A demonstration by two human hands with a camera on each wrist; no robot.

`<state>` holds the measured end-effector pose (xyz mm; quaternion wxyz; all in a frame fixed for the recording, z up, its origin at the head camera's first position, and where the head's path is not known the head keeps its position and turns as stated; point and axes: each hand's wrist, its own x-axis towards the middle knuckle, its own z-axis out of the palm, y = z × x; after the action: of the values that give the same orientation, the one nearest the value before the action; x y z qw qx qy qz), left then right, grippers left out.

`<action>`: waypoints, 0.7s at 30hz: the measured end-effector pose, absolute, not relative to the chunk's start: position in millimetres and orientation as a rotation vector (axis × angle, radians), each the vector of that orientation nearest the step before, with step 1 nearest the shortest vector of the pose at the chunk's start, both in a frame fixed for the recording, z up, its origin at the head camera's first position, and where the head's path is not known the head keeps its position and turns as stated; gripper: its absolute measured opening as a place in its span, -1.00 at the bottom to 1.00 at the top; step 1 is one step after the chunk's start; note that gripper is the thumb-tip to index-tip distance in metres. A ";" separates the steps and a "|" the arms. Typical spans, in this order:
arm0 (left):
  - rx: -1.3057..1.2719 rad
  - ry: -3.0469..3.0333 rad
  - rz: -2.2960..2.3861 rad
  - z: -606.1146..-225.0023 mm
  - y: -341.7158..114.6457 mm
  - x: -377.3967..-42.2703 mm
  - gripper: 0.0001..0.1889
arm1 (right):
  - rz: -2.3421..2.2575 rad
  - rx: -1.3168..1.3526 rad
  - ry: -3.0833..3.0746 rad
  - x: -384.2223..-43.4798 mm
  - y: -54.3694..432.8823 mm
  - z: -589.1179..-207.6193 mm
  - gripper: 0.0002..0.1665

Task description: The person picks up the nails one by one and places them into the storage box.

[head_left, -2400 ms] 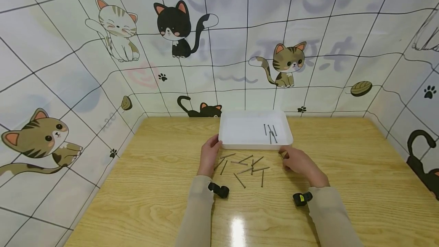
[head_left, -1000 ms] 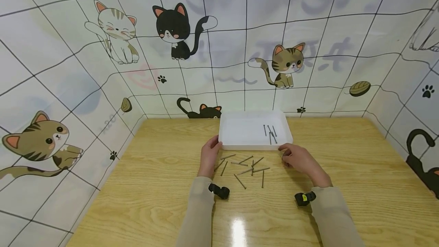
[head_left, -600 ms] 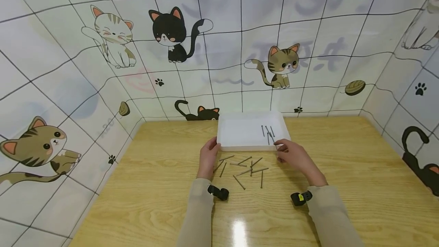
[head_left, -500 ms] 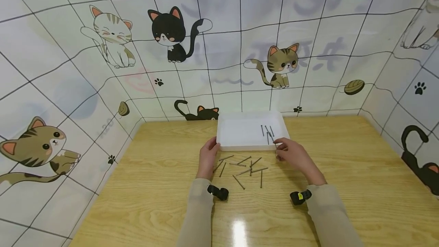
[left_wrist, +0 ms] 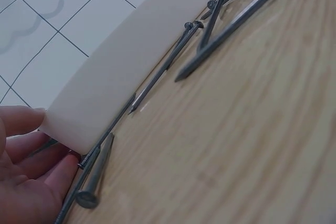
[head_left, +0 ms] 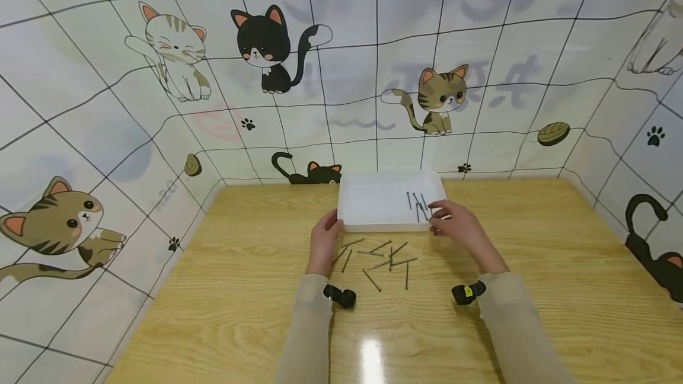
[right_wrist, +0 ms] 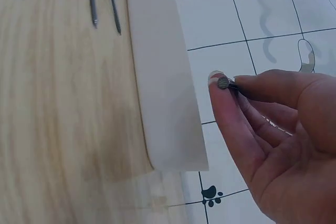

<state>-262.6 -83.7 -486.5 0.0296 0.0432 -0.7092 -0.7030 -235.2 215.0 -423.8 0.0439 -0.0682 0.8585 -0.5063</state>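
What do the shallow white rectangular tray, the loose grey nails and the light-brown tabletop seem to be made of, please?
Shallow white rectangular tray: probably plastic; smooth, satin walls, rounded corners.
Loose grey nails: likely steel; dull, with bright streaks along shanks.
Light-brown tabletop: wood-grained, glossy where light reflects; solid or laminate, unclear.

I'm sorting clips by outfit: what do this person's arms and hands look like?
The left sleeve and right sleeve are long, plain beige. The left hand and right hand are gloveless. Each wrist has a black camera: left camera, and right camera with a yellow patch.
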 end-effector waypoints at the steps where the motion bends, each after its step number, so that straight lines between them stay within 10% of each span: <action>1: 0.133 -2.189 -2.163 -486.3 -83.7 -262.5 -0.58 | -1.573 -0.208 2.611 -236.4 214.6 -422.0 -0.49; 21: 0.174 -2.184 -2.186 -488.1 -85.0 -266.2 -0.51 | -1.722 -0.088 2.515 -275.4 214.4 -415.7 -0.51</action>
<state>-266.2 -85.0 -488.1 0.0233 0.0561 -0.7054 -0.7062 -275.4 214.4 -415.7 0.0462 -0.0288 0.8238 -0.5643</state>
